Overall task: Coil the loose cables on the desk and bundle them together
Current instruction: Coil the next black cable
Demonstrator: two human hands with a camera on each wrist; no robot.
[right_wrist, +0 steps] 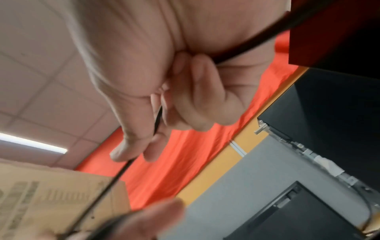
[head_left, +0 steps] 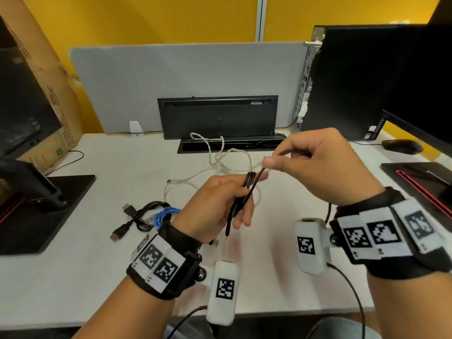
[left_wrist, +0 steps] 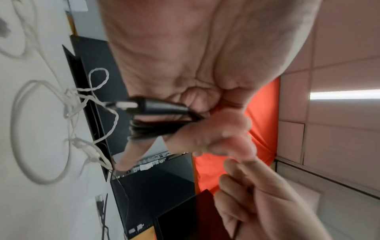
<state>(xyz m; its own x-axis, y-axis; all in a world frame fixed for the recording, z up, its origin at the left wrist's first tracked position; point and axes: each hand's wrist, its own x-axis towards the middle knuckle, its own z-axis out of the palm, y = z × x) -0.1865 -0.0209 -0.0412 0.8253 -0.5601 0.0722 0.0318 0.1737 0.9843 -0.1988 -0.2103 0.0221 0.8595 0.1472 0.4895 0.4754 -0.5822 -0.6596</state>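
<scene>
A thin black cable is wound in several loops over the fingers of my left hand, which grips the loops above the desk. One plug end hangs below that hand. In the left wrist view the black plug and loops lie against the palm. My right hand pinches the same cable's free run between thumb and forefinger, just right of the left fingertips. A loose white cable sprawls on the desk behind both hands. A coiled black cable with a blue cable lies at the left.
The white desk has a black cable tray with raised lid at the back, a grey divider, a PC tower, monitor stands on both sides, a mouse and a cardboard box.
</scene>
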